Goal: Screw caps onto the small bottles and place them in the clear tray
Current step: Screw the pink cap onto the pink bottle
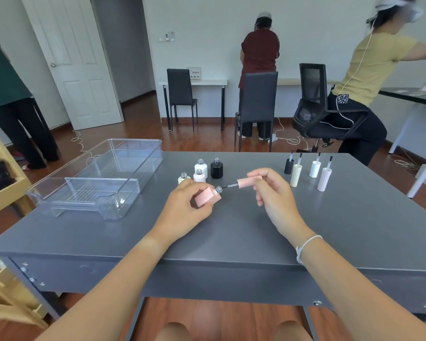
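In the middle of the frame, my left hand point(190, 203) has a closed grip on the pink bottle point(207, 196), tipped sideways above the grey surface point(256, 230). My right hand point(268, 190) pinches the pink cap point(249, 181), its brush at the bottle's mouth. The bottle looks small, light, hard and maybe slippery, so I hold its flat sides. The clear tray point(133, 153) waits at the left.

Pretty bright, even indoor light, so shadows on the grey table point(330, 217) are soft and faint, with mild glare off the clear tray point(123, 153). Wide-angle lens bends the edges a lot, and the person in yellow point(369, 67) is motion-blurred.
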{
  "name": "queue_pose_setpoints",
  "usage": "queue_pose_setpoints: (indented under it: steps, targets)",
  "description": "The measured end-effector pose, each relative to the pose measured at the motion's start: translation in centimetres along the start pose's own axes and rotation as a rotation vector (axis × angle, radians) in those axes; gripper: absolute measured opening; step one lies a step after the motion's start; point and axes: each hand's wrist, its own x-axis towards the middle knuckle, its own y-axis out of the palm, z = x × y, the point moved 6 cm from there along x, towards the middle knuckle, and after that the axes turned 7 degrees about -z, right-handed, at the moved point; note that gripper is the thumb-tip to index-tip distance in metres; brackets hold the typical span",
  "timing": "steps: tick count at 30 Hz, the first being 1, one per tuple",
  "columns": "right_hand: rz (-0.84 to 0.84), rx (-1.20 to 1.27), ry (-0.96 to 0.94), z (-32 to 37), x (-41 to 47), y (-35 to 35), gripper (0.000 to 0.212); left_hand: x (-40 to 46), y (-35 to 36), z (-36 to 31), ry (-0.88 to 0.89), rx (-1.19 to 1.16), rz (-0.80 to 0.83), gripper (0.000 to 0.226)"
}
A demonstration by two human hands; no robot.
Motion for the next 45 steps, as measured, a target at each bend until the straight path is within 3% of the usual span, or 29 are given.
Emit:
queue_pose_setpoints:
  steps: [18, 39, 45]
  targets:
    - [0.024, -0.091, -0.077, 0.1, -0.3, 0.3, 0.026, -0.1, 0.2, -0.4, 0.04, 0.035, 0.02, 0.037]
    - [0.207, -0.218, -0.248, 0.1, -1.3, 2.1, 0.026, -0.4, 0.5, -0.4, 0.08, 0.103, 0.061, 0.032]
    - [0.21, -0.235, -0.223, -0.2, -1.1, 2.1, 0.019, -0.4, 0.5, -0.7, 0.088, 0.107, 0.063, 0.03]
